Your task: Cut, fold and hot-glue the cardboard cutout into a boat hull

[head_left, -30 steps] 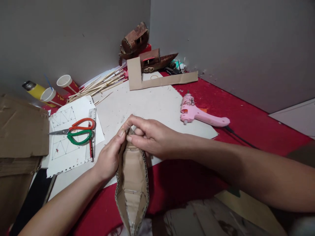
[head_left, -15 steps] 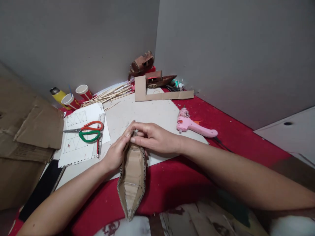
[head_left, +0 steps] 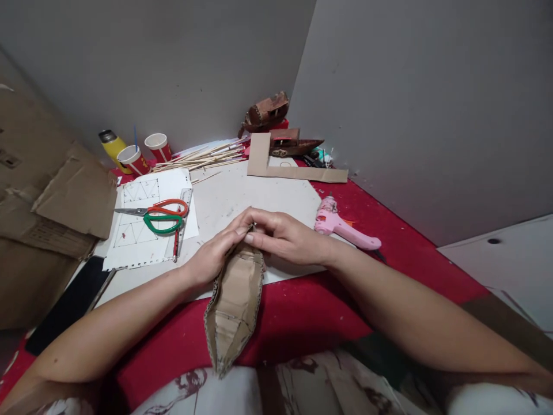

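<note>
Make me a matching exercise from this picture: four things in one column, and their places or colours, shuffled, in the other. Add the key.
Things
1. boat-shaped cardboard piece
2. glue gun
3. scissors
4. bottle

Places or colours
A. pink body and handle
B. beside a red cup
C. held by the left hand and right hand
D. on the paper with drawn triangles

Right pairs: 1-C, 2-A, 3-D, 4-B

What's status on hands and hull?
Left hand, right hand gripping far end of cardboard boat hull. Hull open side up. Pink glue gun lies apart, clear of hull.
</note>
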Demonstrator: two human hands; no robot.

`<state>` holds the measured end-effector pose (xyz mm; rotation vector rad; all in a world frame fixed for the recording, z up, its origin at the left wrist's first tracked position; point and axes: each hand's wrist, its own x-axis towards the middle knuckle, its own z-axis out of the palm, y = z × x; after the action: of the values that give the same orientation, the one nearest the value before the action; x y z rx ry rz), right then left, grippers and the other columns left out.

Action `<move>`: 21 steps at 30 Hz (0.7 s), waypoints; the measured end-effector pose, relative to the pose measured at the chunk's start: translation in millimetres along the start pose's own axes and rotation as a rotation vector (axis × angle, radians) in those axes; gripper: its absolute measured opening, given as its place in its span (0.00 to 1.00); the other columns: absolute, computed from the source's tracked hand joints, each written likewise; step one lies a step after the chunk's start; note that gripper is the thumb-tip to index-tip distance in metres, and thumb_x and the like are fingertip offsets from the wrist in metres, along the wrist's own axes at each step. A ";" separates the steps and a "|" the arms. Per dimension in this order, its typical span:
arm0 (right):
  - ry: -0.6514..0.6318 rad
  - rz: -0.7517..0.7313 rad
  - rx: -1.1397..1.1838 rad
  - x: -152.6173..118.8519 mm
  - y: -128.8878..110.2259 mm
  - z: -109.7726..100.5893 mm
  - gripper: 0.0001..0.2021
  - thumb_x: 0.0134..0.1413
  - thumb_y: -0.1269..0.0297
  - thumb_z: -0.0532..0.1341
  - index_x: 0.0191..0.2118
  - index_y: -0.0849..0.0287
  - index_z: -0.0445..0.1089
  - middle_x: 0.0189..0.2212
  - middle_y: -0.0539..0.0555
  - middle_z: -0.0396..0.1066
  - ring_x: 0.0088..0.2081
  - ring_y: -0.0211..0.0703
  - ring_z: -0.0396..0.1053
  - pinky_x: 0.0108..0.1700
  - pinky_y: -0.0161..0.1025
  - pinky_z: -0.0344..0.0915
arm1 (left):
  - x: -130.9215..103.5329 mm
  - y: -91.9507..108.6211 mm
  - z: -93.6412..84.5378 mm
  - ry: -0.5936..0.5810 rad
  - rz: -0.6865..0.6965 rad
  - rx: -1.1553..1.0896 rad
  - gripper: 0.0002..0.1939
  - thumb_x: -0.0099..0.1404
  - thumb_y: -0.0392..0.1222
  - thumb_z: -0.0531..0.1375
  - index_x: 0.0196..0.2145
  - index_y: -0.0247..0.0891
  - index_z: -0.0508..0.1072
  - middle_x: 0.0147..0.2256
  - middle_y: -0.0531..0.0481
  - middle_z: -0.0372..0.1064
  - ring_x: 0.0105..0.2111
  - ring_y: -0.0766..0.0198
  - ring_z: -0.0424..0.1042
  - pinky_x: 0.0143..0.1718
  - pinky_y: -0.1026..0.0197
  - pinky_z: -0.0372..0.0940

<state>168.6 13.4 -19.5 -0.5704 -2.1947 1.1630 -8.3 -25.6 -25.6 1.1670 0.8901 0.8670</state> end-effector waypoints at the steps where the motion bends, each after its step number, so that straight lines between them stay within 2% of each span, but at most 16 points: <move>1: -0.005 0.003 0.004 -0.8 -0.1 -0.3 0.04 0.64 0.68 0.54 0.40 0.61 0.64 0.32 0.50 0.68 0.26 0.34 0.62 0.32 0.33 0.61 | -0.2 1.2 0.9 0.001 -0.027 -0.039 0.23 0.66 0.50 0.57 0.57 0.46 0.70 0.58 0.52 0.68 0.63 0.49 0.59 0.62 0.51 0.54; 4: -0.021 0.073 0.093 -3.6 -0.8 -2.1 0.04 0.66 0.65 0.53 0.40 0.59 0.61 0.28 0.48 0.67 0.23 0.34 0.65 0.29 0.33 0.63 | 1.6 4.5 0.7 -0.018 -0.148 -0.217 0.25 0.66 0.55 0.57 0.58 0.46 0.69 0.53 0.48 0.73 0.55 0.47 0.69 0.54 0.49 0.63; 7: 0.019 0.107 0.128 -5.8 -1.6 -6.8 0.05 0.67 0.62 0.53 0.42 0.58 0.60 0.24 0.45 0.66 0.22 0.36 0.67 0.27 0.33 0.64 | 5.2 6.3 -3.8 -0.117 -0.261 -0.408 0.27 0.66 0.58 0.54 0.57 0.43 0.68 0.48 0.43 0.76 0.46 0.47 0.75 0.46 0.50 0.67; 12: 0.125 0.023 0.004 -6.3 -2.4 -16.3 0.05 0.66 0.63 0.55 0.38 0.59 0.63 0.25 0.46 0.65 0.26 0.35 0.66 0.30 0.32 0.63 | 6.2 4.0 -10.4 -0.325 -0.450 -0.531 0.32 0.63 0.66 0.52 0.45 0.34 0.75 0.37 0.39 0.78 0.32 0.53 0.78 0.36 0.54 0.68; 15: 0.124 0.022 -0.003 -6.6 -2.7 -17.5 0.06 0.66 0.63 0.56 0.37 0.59 0.64 0.25 0.46 0.65 0.27 0.34 0.65 0.31 0.32 0.62 | 3.0 2.9 -8.1 -0.312 -0.500 -0.523 0.31 0.63 0.66 0.52 0.39 0.33 0.76 0.35 0.40 0.77 0.29 0.55 0.77 0.34 0.55 0.68; 19: 0.117 0.058 0.031 -7.0 -3.2 -16.0 0.07 0.65 0.62 0.56 0.37 0.59 0.64 0.23 0.45 0.63 0.23 0.33 0.61 0.27 0.31 0.59 | 1.5 2.2 -2.8 -0.274 -0.517 -0.507 0.29 0.64 0.64 0.51 0.40 0.34 0.76 0.34 0.41 0.77 0.28 0.55 0.76 0.33 0.55 0.67; 21: 0.125 0.073 0.017 -6.2 -3.1 -15.7 0.07 0.65 0.63 0.56 0.37 0.60 0.63 0.21 0.44 0.61 0.22 0.32 0.60 0.27 0.31 0.58 | 3.4 1.2 -2.8 -0.166 -0.504 -0.458 0.27 0.63 0.62 0.53 0.40 0.35 0.77 0.32 0.42 0.77 0.27 0.56 0.74 0.33 0.55 0.66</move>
<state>183.4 17.3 -11.7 -0.7017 -2.0717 1.1502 -9.7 -21.2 -25.2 0.5678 0.7489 0.5112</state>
